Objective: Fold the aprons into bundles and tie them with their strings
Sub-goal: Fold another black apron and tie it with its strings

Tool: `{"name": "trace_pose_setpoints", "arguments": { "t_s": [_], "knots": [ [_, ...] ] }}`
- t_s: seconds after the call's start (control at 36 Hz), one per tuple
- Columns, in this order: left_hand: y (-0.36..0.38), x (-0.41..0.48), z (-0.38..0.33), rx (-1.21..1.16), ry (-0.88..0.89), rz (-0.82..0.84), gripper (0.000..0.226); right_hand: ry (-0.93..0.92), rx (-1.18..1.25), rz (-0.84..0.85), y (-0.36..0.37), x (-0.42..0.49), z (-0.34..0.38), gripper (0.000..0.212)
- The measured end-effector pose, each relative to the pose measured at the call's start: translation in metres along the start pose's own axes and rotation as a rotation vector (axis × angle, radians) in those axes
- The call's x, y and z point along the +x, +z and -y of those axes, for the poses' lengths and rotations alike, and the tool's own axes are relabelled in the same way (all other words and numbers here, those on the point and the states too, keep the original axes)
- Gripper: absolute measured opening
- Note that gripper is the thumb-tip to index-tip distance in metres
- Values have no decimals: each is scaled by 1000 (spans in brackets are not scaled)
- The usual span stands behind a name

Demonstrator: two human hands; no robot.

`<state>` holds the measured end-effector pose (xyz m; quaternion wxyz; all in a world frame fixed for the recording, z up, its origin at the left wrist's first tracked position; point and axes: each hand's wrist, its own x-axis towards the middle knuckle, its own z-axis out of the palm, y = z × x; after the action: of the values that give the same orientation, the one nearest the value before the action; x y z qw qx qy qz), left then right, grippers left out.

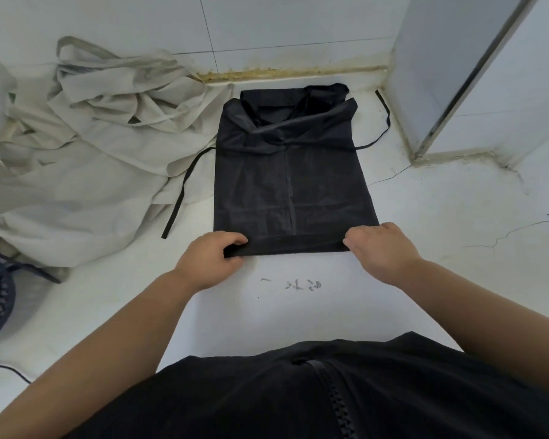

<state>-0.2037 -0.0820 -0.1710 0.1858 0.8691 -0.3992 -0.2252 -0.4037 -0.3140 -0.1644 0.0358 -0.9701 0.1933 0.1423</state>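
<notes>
The black apron [286, 185] of thin, slightly shiny cloth lies flat on the white table [298, 315], straight ahead of the person, w/ its bib end toward the tiled wall. Its sides are folded in, so it makes one narrow rectangle, & the bib is turned down over the top. The near hem is turned up into a first narrow band.

The left hand [213, 261] grips the near-left corner of that band, fingers curled round it. The right hand [381, 248] has fingers bent over the near-right corner & looks to be holding it too; thumb not visible.

The two thin black waist strings trail out loose, one to the left [184, 185], one to the right [385, 122], not tied.

Progress, as a judgement: early-mid on this apron. Lengthwise folds done, rolling or folding up from the hem only begun. Left to do: work the band up to the bib end, then wrap & knot the strings round the bundle.

Then the rest. A crumpled pile of beige cloth aprons [92, 137] sits on the table just left of the black one, unfolded, straps tangled; can't tell how many. No finished bundle in view.
</notes>
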Motion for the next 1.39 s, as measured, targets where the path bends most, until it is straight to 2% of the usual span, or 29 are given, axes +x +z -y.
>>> {"name": "trace_pose_setpoints", "arguments": {
  "t_s": [0.06, 0.11, 0.19, 0.28, 0.39, 0.5, 0.56, 0.67, 0.83, 0.89, 0.97, 1.06, 1.11, 1.14, 1.17, 1.22, 1.28, 1.33, 1.39],
  "knots": [
    [-6, 3, 1, -239, -112, 2, 26, 6, 124, 50, -7, 3, -6, 27],
    [-10, 7, 4, -376, -170, -8, 18, 18, 231, 119, -14, 5, -13, 28],
    [-14, 12, 8, -498, -249, -46, 9, 43, 319, 152, -21, 14, -20, 11],
    [-10, 16, 13, -576, -329, -120, 4, 103, 412, 152, -28, 28, -24, 10],
    [-3, 23, 15, -538, -389, -188, 4, 224, 499, 142, -28, 41, -33, 9],
    [1, 29, 12, -326, -455, -266, 14, 289, 501, 126, -21, 52, -36, 3],
    [4, 31, 9, -227, -466, -282, 18, 327, 495, 120, -20, 55, -33, 18],
    [5, 36, 6, -90, -455, -292, 23, 321, 282, 52, -20, 54, -21, 46],
    [4, 44, 2, 29, -453, -235, 26, 143, -198, -75, -13, 50, -15, 46],
    [6, 43, -2, 57, -410, -258, 30, 45, -286, -44, -13, 50, -17, 40],
    [10, 41, 0, 201, -139, -347, 44, 0, -216, 16, -11, 49, -17, 34],
    [15, 42, 8, 306, 61, -207, 50, -24, -42, 42, -7, 45, -18, 53],
    [13, 41, 9, 259, 97, -187, 40, -38, -13, 50, -7, 43, -21, 65],
    [11, 40, 9, 223, 99, -191, 33, -45, -9, 50, -6, 43, -23, 65],
    [8, 38, 8, 192, 80, -168, 39, -52, -9, 45, -6, 43, -25, 61],
    [3, 35, 7, 166, 52, -85, 71, -59, -10, 25, -7, 45, -26, 48],
    [-2, 35, 8, 162, 36, -25, 85, -73, -45, 7, -8, 48, -27, 39],
    [-4, 37, 9, 182, 48, -13, 85, -99, -39, -7, -7, 48, -30, 39],
    [-4, 38, 10, 180, 47, -11, 77, -127, -10, 26, -8, 48, -33, 47]
  ]
}}
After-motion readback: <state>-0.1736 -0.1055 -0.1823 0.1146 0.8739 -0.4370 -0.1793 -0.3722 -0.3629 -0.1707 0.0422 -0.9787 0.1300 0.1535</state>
